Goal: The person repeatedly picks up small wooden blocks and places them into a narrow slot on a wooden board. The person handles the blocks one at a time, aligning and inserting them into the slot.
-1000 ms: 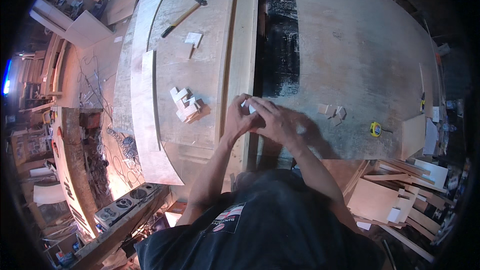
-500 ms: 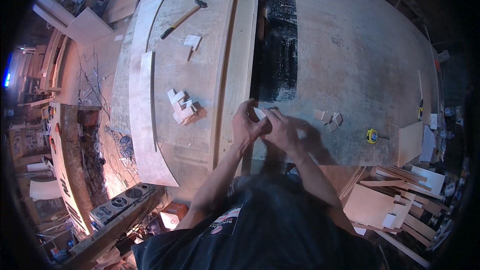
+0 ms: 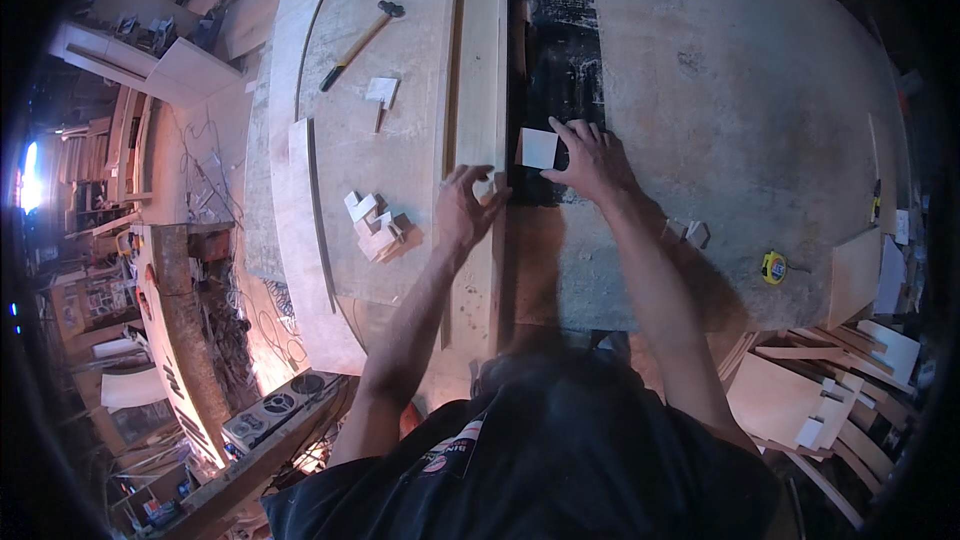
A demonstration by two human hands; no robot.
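My right hand (image 3: pixel 592 162) grips a pale square wood piece (image 3: pixel 539 148) between thumb and fingers. The piece is over the black patch (image 3: pixel 562 50) on the worktable, close to the right side of a long wooden beam (image 3: pixel 473 285). Over that beam is my left hand (image 3: pixel 466 208), its thumb and forefinger curved apart with a gap between them. Left of the beam lies a small pile of cut wood pieces (image 3: pixel 380 230). More small wood pieces (image 3: pixel 686 232) lie beside my right forearm.
A hammer (image 3: pixel 362 45) and a small wood square (image 3: pixel 381 90) lie left of the beam. Long curved strips (image 3: pixel 318 215) run along the table's left side. A yellow tape measure (image 3: pixel 773 267) lies at the right. Offcuts (image 3: pixel 800 395) are heaped at the lower right.
My hands, together near the beam before, have moved apart. The right hand has gone forward and right with the wood piece; the left has shifted left onto the beam.
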